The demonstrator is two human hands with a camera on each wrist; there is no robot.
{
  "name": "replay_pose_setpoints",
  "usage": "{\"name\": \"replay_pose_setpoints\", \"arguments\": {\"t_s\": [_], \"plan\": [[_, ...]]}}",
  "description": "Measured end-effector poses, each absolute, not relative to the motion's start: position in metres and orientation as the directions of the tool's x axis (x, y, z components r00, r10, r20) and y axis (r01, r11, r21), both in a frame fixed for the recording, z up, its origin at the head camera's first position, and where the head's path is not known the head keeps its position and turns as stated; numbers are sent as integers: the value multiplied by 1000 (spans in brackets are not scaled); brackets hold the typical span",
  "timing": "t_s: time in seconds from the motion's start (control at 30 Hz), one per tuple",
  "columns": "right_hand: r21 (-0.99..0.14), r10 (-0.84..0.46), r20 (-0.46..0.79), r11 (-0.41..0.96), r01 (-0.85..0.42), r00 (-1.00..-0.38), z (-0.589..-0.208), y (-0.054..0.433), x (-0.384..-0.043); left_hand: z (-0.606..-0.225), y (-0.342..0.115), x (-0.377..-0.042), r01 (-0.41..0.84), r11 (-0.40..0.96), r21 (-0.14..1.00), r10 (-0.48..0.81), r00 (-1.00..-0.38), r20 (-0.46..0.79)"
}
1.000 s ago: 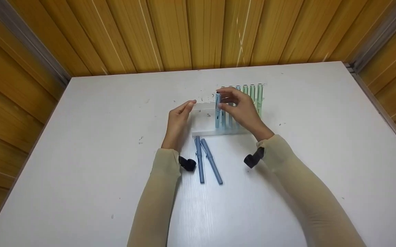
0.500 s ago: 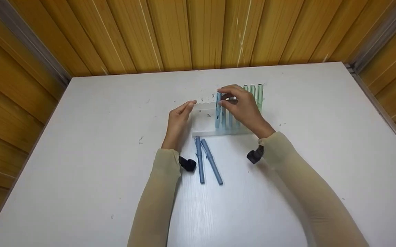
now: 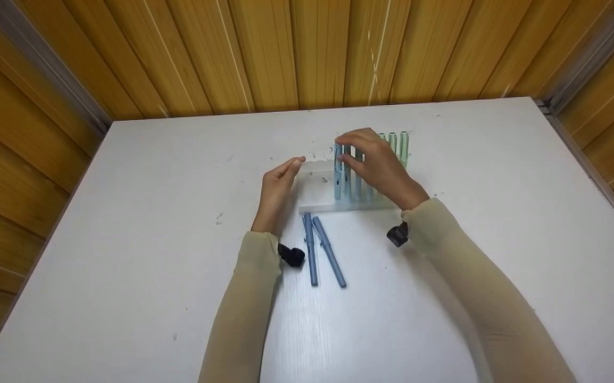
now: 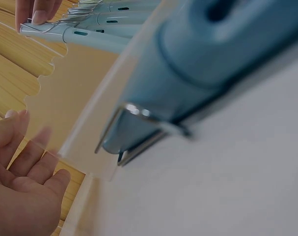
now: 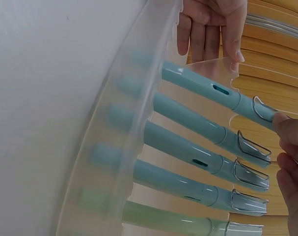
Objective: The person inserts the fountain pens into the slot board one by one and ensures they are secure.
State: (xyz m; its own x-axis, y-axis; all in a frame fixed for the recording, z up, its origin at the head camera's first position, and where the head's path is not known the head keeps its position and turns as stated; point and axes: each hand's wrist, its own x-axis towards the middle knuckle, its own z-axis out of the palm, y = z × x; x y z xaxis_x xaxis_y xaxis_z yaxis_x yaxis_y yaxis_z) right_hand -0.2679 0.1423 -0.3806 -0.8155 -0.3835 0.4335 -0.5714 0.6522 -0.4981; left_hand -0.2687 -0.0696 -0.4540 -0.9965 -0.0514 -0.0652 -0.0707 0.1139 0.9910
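Observation:
A translucent pen rack [image 3: 315,208] stands on the table with light-blue and green pens upright in a row. My left hand [image 3: 278,183] holds the rack's left edge, thumb on one side and fingers behind the clear panel [image 4: 70,88]. With thumb and fingertips my right hand [image 3: 384,165] pinches the cap end of the leftmost light-blue pen [image 5: 203,88], whose lower end sits in the rack. Beside it stand more light-blue pens [image 5: 180,145] and a green pen [image 5: 163,219]. The right hand hides part of the row in the head view.
Two darker blue pens, a left one [image 3: 310,250] and a slanted one [image 3: 330,252], lie on the white table [image 3: 126,239] in front of the rack. A yellow wood-look wall [image 3: 317,53] rises behind the table's far edge.
The pinched pen stays almost in place in the rack. My right wrist has shifted slightly right and up, covering more of the row's middle. The left hand keeps its hold.

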Motion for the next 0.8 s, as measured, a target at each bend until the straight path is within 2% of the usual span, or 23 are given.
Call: {"name": "replay_pose_setpoints", "arguments": {"t_s": [0.27, 0.47, 0.8], "plan": [[-450, -403, 450, 669, -592, -797, -382, 142, -274, -455, -70, -267, -72, 38, 997, -28, -997, -71], [-464, -377, 411, 697, -547, -830, -382, 139, -277, -456, -70, -269, -57, 81, 995, -40, -998, -54], [-483, -334, 334, 742, -464, -881, -382, 135, -280, -456, -70, -269, -58, 70, 996, -39, -998, -55]]}}
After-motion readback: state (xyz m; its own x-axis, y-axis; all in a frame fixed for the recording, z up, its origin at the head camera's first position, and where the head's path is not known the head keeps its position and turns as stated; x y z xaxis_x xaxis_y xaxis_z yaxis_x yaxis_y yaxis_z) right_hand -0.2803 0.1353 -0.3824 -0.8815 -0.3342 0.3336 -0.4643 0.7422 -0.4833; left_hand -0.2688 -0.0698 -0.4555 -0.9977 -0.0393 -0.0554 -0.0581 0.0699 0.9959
